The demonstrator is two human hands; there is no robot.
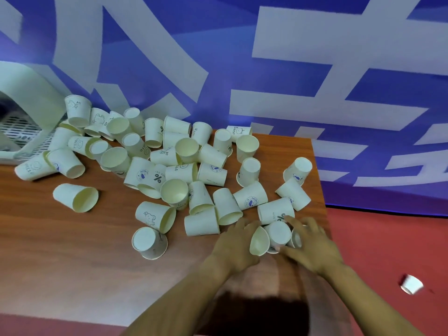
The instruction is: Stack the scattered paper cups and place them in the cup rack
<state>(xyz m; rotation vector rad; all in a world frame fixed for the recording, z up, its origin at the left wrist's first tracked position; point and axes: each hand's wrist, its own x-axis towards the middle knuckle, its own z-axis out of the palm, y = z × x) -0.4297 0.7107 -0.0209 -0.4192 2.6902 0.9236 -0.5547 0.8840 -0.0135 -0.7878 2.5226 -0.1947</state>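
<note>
The left hand (236,241) curls round a tilted cup (259,241) whose open mouth faces the camera, and the right hand (311,246), fingers bent, grips an upturned cup (278,234) just beside it, with another cup (296,238) half hidden under its fingers. The other cups (174,166) lie scattered over the table (72,251) ahead and to the left of both hands. The rack (21,132) stands at the far left, well apart from the hands, and one cup (411,284) lies on the floor (388,238) right of the right hand.
</note>
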